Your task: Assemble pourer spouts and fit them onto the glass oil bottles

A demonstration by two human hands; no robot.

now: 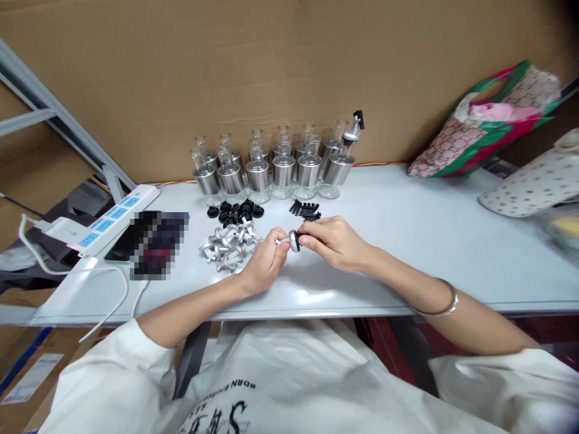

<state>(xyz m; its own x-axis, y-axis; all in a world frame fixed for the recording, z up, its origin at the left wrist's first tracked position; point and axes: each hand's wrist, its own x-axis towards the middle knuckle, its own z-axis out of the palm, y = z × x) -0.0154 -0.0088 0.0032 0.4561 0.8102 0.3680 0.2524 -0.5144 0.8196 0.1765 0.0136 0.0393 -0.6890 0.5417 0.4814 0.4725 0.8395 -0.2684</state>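
Between my two hands is a silver bottle pourer (pixel 293 242) with a black stopper on its right side. My left hand (pixel 268 258) pinches its thin silver spout. The fingers of my right hand (pixel 332 241) close around the black stopper (pixel 298 240). Left of my hands lies a heap of loose silver pourer tops (pixel 230 244). Behind that heap is a cluster of black rubber stoppers (pixel 236 211). Small black caps (pixel 306 209) lie in a group just beyond my right hand.
Glass bottles with steel sleeves (pixel 259 176) stand in rows at the back; the right one bears a pourer (pixel 353 131). A power strip (pixel 118 218) and a phone (pixel 131 236) lie left. A patterned bag (pixel 465 135) and a dotted white container (pixel 534 181) stand right.
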